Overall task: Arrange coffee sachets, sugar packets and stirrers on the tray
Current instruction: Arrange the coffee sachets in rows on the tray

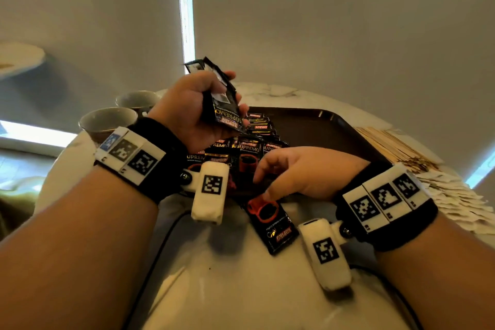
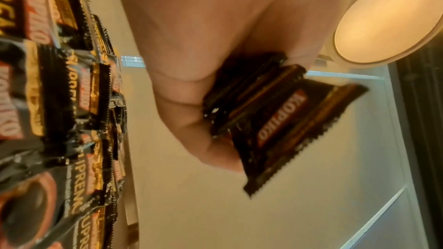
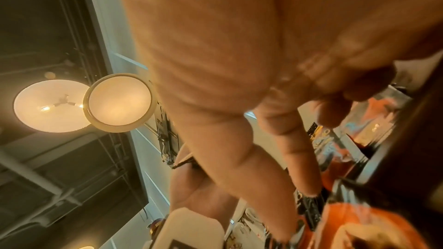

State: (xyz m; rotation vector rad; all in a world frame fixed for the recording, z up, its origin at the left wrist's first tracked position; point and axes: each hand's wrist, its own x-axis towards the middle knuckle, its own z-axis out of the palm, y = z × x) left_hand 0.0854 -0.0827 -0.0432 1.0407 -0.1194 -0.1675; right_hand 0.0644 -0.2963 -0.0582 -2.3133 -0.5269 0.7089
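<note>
The left hand (image 1: 198, 112) is raised above the near left corner of the tray (image 1: 321, 126), its fingers (image 1: 231, 75) and thumb curled around a small bundle of black coffee sachets (image 1: 222, 99). The left wrist view shows several held sachets stacked edge to edge in that grip, their lower ends sticking out below the thumb.

The dark brown tray sits on a pale marble-patterned counter (image 1: 241, 289). Inside it, along its left and near part, lies a pile of coffee sachets (image 1: 249, 147), black with gold and red print, overlapping one another in loose rows. The right part of the tray floor shows bare brown surface.

The right hand (image 1: 302, 171) reaches down over the tray's near edge with fingers partly spread and bent. Its fingertips touch the red-cup end of a single sachet (image 1: 273, 222), which lies on the counter just in front of the tray; whether the fingers pinch it or only press on it cannot be told, and the right wrist view is too blurred to settle it.

To the right of the tray, on the counter, lies a fanned bundle of wooden stirrers (image 1: 393, 147), and nearer the camera a spread of pale sugar packets (image 1: 450, 198). To the left of the tray stand two grey cups (image 1: 109, 120), side by side, near the counter's edge; their contents are not visible.
</note>
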